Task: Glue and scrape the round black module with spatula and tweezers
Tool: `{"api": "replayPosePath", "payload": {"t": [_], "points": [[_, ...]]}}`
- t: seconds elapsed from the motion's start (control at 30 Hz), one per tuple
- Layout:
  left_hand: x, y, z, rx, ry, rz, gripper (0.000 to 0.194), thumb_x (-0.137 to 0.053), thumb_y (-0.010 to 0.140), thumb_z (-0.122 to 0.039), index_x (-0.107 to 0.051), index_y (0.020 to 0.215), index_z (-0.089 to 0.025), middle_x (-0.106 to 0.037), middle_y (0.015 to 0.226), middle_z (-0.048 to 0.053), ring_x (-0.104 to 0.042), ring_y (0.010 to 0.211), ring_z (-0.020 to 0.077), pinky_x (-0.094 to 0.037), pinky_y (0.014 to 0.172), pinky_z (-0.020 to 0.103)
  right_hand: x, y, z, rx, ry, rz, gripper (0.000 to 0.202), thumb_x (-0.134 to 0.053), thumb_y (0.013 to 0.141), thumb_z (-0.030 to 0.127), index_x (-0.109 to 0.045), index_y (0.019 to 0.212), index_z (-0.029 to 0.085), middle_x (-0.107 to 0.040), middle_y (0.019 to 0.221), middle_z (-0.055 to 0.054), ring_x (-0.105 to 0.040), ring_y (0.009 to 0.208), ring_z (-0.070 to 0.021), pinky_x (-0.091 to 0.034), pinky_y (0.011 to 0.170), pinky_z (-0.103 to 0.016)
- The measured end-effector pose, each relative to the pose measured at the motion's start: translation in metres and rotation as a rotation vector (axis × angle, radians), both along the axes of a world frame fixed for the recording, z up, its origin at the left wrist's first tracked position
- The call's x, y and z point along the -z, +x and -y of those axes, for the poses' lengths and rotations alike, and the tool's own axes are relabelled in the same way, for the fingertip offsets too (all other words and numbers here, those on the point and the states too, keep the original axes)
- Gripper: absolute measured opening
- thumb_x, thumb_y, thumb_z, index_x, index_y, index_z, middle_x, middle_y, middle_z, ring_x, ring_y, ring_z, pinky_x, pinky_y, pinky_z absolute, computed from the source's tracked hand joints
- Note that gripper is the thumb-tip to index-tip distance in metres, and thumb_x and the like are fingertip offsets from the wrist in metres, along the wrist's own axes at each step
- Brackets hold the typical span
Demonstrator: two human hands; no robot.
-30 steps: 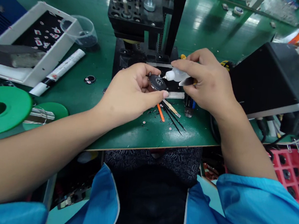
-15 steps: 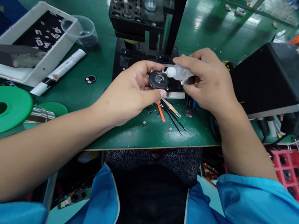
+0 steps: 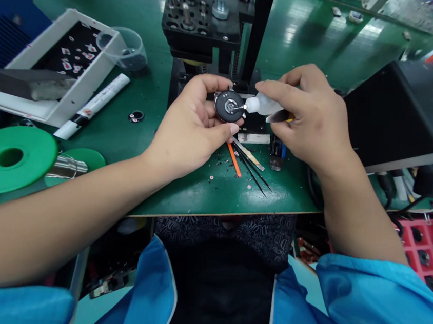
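Note:
My left hand point(image 3: 194, 129) is closed round the edge of a round black watch case point(image 3: 226, 101), its flat face with a ring-shaped recess turned up toward me. In my right hand point(image 3: 314, 113) is a small translucent squeeze bottle point(image 3: 266, 106) with a white cap and a thin metal needle tip. That needle reaches over the recess in the watch case; whether it touches I cannot tell. A pointed metal blade, perhaps tweezers point(image 3: 277, 116), also sticks out from under my right fingers. Tweezers and an orange stick point(image 3: 234, 160) lie on the table just below the watch case.
Behind my hands stands a black press point(image 3: 202, 39). To the left are a white tray point(image 3: 57, 106) of small labels, a clear cup point(image 3: 129, 52), a marker point(image 3: 93, 107) and a green spool point(image 3: 43, 151). A black box point(image 3: 403, 114) is at right, above a pink tray point(image 3: 421, 222).
The watch case has tilted to face me more. The bottle's needle has moved from the case's upper edge to over its central recess. The whole view has shifted slightly.

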State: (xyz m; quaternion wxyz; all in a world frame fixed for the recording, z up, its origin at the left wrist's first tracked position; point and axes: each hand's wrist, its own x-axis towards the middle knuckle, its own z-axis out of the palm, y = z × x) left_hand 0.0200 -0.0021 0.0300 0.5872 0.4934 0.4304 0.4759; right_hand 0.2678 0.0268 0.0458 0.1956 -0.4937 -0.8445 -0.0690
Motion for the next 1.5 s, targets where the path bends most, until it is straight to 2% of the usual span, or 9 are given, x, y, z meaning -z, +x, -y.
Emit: {"api": "replayPosePath", "payload": {"t": [0.13,0.33,0.53,0.77,0.93,1.17,1.3,1.4,1.5], "points": [[0.000,0.000,-0.001,-0.022,0.001,-0.084,0.068,-0.093,0.084,0.002,-0.055,0.132,-0.026,-0.081,0.101,-0.009,-0.084,0.103,0.0139,-0.068,0.093,0.028,0.000,-0.002,0.002,0.001,-0.001,0.040,0.073,-0.070,0.097,0.013,-0.085,0.159,0.047,-0.084,0.153,-0.006,-0.085,0.122,-0.0372,-0.062,0.073,-0.047],[0.000,0.000,-0.001,-0.027,0.001,-0.033,0.069,-0.095,0.079,0.003,-0.052,0.122,-0.029,-0.078,0.099,-0.010,-0.084,0.102,0.0161,-0.068,0.095,0.034,0.002,-0.001,0.003,0.004,0.014,0.039,0.067,-0.069,0.100,0.017,-0.085,0.158,0.049,-0.083,0.155,-0.006,-0.083,0.122,-0.0387,-0.063,0.073,-0.048],[-0.005,0.002,0.000,-0.029,-0.001,-0.083,0.065,-0.088,0.081,0.006,-0.050,0.121,-0.028,-0.077,0.097,-0.010,-0.083,0.100,0.0139,-0.067,0.094,0.032,0.001,-0.001,0.005,0.033,-0.017,0.021,0.065,-0.073,0.103,0.020,-0.084,0.159,0.052,-0.080,0.161,-0.003,-0.082,0.122,-0.0392,-0.063,0.075,-0.048],[0.019,-0.004,-0.010,0.012,0.167,-0.219,0.061,-0.085,0.083,-0.009,-0.048,0.125,-0.033,-0.082,0.103,-0.003,-0.091,0.105,0.0267,-0.076,0.093,0.047,-0.007,-0.006,0.011,0.037,-0.063,0.020,0.057,-0.070,0.109,0.021,-0.086,0.158,0.046,-0.079,0.162,-0.007,-0.081,0.119,-0.0385,-0.056,0.074,-0.045],[0.032,-0.010,-0.014,0.043,0.249,-0.334,0.062,-0.087,0.093,-0.025,-0.052,0.143,-0.034,-0.085,0.121,0.005,-0.092,0.116,0.0301,-0.079,0.100,0.052,-0.010,-0.006,0.011,0.017,-0.098,-0.023,0.050,-0.071,0.111,0.025,-0.087,0.153,0.048,-0.079,0.159,-0.007,-0.076,0.117,-0.0364,-0.052,0.072,-0.043],[0.030,-0.011,-0.013,0.070,0.248,-0.339,0.060,-0.085,0.096,-0.021,-0.052,0.145,-0.032,-0.085,0.127,0.006,-0.091,0.120,0.0297,-0.079,0.105,0.055,-0.009,-0.007,0.011,0.016,-0.138,-0.151,0.042,-0.078,0.107,0.027,-0.090,0.142,0.047,-0.080,0.151,-0.008,-0.077,0.124,-0.0422,-0.060,0.079,-0.048],[0.026,-0.009,-0.013,0.061,0.217,-0.214,0.059,-0.084,0.091,-0.014,-0.052,0.138,-0.030,-0.083,0.137,0.008,-0.089,0.120,0.0275,-0.079,0.111,0.058,-0.008,-0.005,0.009,0.027,-0.113,-0.093,0.059,-0.075,0.101,0.019,-0.088,0.150,0.047,-0.077,0.159,-0.008,-0.080,0.129,-0.0448,-0.062,0.082,-0.054],[0.024,-0.008,-0.012,0.059,0.214,-0.144,0.061,-0.084,0.087,-0.013,-0.053,0.138,-0.029,-0.082,0.140,0.010,-0.090,0.121,0.0277,-0.080,0.110,0.058,-0.006,-0.004,0.008,0.012,-0.050,-0.141,0.066,-0.071,0.098,0.014,-0.086,0.155,0.043,-0.080,0.150,-0.010,-0.080,0.134,-0.0428,-0.065,0.090,-0.056],[0.024,-0.009,-0.011,0.052,0.210,-0.181,0.059,-0.085,0.093,-0.019,-0.054,0.142,-0.030,-0.083,0.137,0.009,-0.090,0.122,0.0293,-0.080,0.105,0.056,-0.005,-0.004,0.006,-0.018,-0.047,-0.284,0.054,-0.076,0.094,0.016,-0.085,0.142,0.038,-0.083,0.143,-0.009,-0.078,0.135,-0.0387,-0.068,0.103,-0.054]]}}
